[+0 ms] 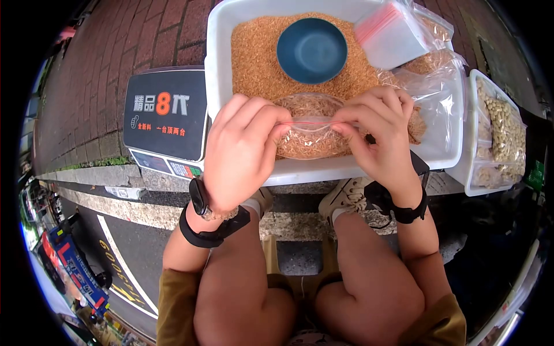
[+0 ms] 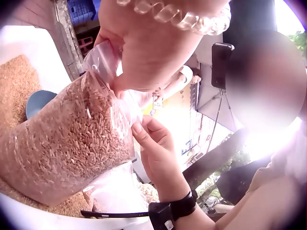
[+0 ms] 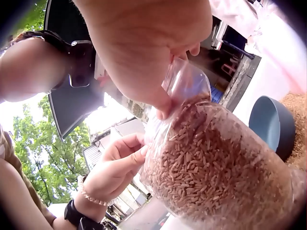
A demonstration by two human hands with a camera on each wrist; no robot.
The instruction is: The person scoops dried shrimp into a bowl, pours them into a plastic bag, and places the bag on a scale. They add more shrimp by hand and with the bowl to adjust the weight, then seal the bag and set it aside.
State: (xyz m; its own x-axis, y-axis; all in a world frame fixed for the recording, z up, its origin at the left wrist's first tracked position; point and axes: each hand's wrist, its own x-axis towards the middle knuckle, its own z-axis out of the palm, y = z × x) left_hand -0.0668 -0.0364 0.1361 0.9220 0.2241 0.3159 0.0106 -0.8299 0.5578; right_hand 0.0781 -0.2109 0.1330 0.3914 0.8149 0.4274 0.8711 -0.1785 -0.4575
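Note:
A clear zip bag [image 1: 314, 144] filled with small brown grains stands over the near side of a white tub [image 1: 216, 63]. My left hand [image 1: 239, 144] pinches the left end of its red-lined top between thumb and forefinger. At the opposite end, the thumb and forefinger of my right hand [image 1: 384, 135] pinch the same edge, so the top is drawn straight between the hands. The left wrist view shows the bulging bag [image 2: 72, 139] from the side, grains packed below the clear top. In the right wrist view, the bag [image 3: 216, 163] hangs beneath my right hand [image 3: 148, 52].
Loose brown grains [image 1: 254, 46] fill the tub, and a dark blue bowl [image 1: 311, 52] sits on them. Flat red-edged bags [image 1: 389, 34] lie at the tub's far right corner. A scale [image 1: 164, 115] stands left; a tray [image 1: 476, 98] with bagged pale pieces stands right.

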